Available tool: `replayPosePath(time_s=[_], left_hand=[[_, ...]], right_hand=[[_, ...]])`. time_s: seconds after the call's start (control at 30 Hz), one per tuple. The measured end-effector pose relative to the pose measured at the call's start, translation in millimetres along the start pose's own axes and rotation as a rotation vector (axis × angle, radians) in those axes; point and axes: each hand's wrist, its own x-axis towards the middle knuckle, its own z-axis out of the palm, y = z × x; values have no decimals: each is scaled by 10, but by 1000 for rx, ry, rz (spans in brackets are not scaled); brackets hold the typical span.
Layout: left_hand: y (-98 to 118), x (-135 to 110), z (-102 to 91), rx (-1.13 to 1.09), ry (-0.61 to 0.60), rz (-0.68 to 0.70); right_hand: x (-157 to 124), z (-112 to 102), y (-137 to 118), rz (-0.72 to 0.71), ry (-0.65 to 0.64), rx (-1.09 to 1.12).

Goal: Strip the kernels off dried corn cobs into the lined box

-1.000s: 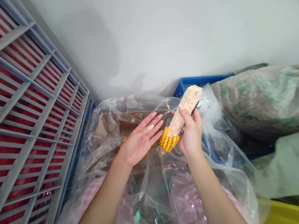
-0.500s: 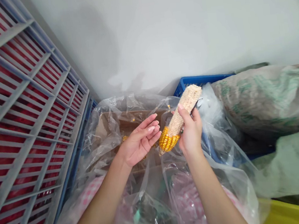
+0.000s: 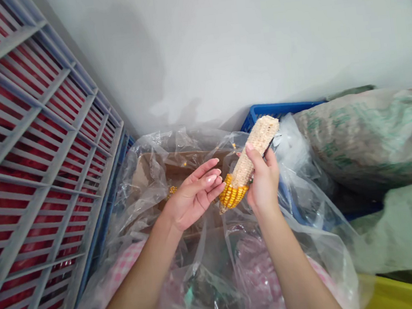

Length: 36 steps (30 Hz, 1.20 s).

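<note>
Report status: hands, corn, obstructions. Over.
Right hand gripping corn cob, upper length bare. Left hand open beside yellow kernels at lower end, contact unclear. No obstruction seen between hands.

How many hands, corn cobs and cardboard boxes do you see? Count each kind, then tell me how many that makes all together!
Hands: 2, the left hand and the right hand
Corn cobs: 1, the partly stripped corn cob in the right hand
Cardboard boxes: 1, the cardboard box with clear plastic around it
Total: 4
</note>
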Motion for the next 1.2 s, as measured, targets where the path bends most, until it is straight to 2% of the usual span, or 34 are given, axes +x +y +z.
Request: replayPosePath(time_s=[0.63,0.8,0.9,1.0,1.07,1.13,1.2], left_hand=[[15,2,2,-10,-18,12],[27,2,1,27,26,8],[6,37,-35,236,109,41],[-35,73,-49,579,218,208],[-67,77,-34,728,249,269],[-106,65,-15,813,185,213],[-150,49,-5,896,61,146]], right_hand=[[-9,20,-4,28,-5,-10],[-6,13,5,23,-11,-18],[0,10,18,21,-5,-13],[4,12,26,26,-8,-12],[6,14,26,22,-13,-14],[8,13,24,21,-11,-16],[11,10,22,26,3,-18]])
